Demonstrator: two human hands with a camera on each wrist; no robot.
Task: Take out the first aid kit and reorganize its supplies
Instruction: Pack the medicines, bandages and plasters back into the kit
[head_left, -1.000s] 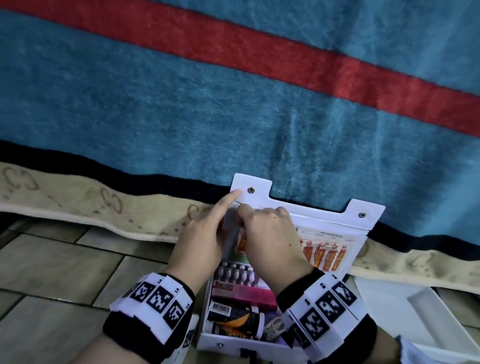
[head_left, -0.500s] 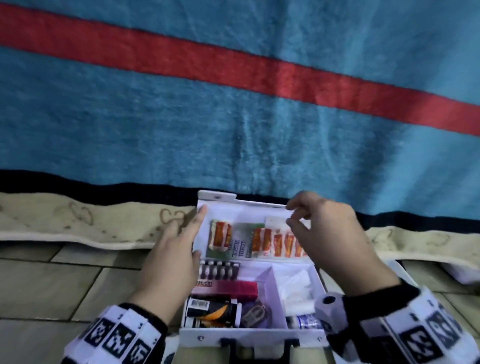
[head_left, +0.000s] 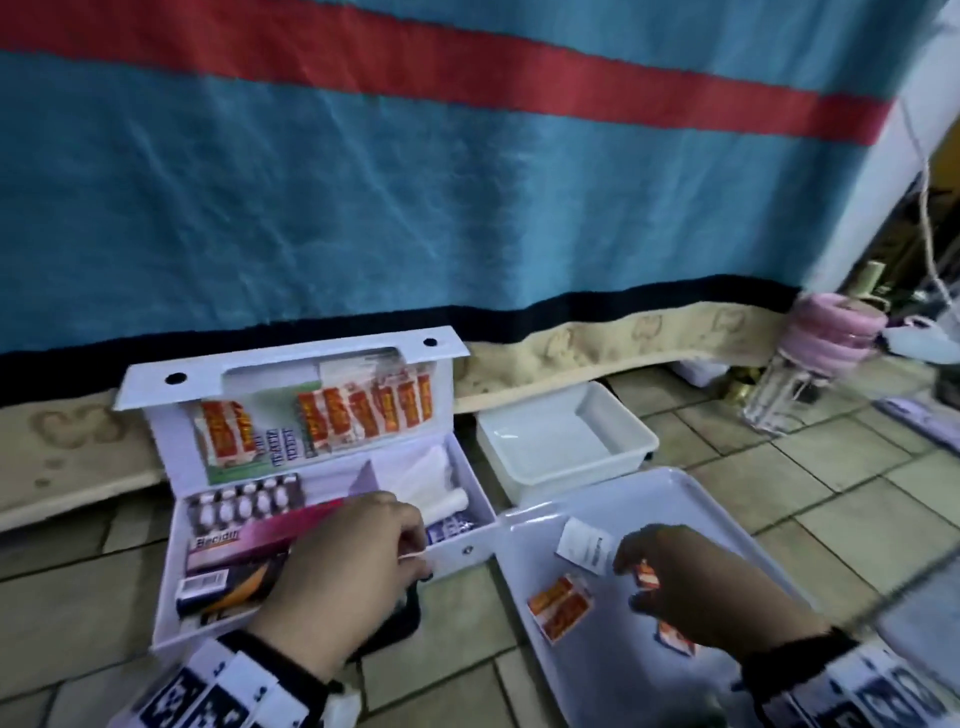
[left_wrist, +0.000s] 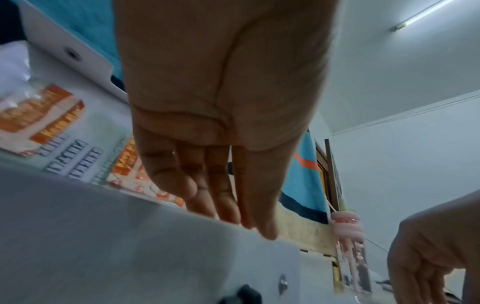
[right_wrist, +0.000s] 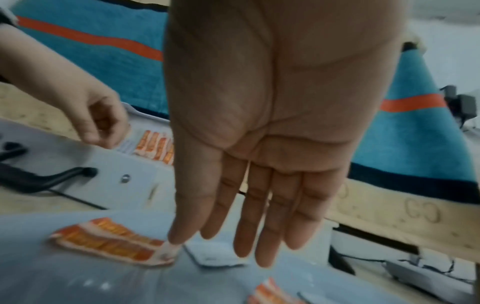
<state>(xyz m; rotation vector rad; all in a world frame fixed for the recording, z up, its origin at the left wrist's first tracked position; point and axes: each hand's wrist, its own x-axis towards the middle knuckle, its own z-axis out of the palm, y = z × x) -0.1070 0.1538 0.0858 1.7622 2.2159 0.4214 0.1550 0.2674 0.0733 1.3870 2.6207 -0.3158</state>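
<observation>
left hand (head_left: 358, 566) rests slack-fingered on the kit (head_left: 311, 499), likely steadying it, while right hand (head_left: 711, 587) hovers released above the tray (head_left: 737, 499) of sachets (head_left: 561, 605)

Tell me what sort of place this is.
Probably a bedroom floor at home. A striped blue blanket hangs over a mattress edge onto floor tiles, where the open first aid kit sits. A painted wall and ceiling tube light show above.

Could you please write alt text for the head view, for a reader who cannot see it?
Over a tiled floor, the left hand hovers above an open white kit of medicines, while the right hand hangs over a tray holding orange sachets and a white slip. A blue blanket with a red stripe hangs behind.
</observation>
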